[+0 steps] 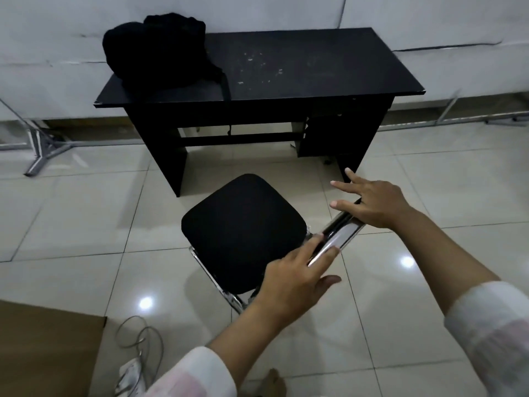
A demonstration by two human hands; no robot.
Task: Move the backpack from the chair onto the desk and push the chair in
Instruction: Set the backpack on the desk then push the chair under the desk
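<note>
Backpack sat on the desk; both spread-fingered hands, left hand and right hand, met the chair back, push pending.

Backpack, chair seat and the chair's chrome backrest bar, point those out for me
backpack (156, 51), head view, middle of its black body on the desk
chair seat (240, 227), head view, centre of the black cushion
chrome backrest bar (339, 234), head view, bare stretch between the hands

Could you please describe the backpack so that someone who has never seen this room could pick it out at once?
Find the black rectangular desk against the pale wall. On its far left corner sits the slumped black fabric backpack, one strap hanging over the front edge. It is the only thing on the desk, lumpy and soft against the flat top.
</note>
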